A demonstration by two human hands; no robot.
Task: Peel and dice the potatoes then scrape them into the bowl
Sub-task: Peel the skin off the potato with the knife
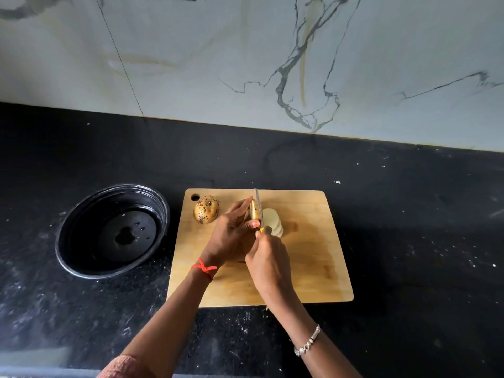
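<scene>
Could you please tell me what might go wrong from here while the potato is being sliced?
1. The left hand holds only a short potato end, and its thumb sits right against the knife gripped by the right hand, so a slip could cut it.
2. The spotted whole potato lies loose on the cutting board beside the left hand and might get knocked and roll away.

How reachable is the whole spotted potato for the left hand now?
Probably yes: the spotted potato lies on the board just beside the left hand, nothing between, but that hand holds the potato being sliced.
</scene>
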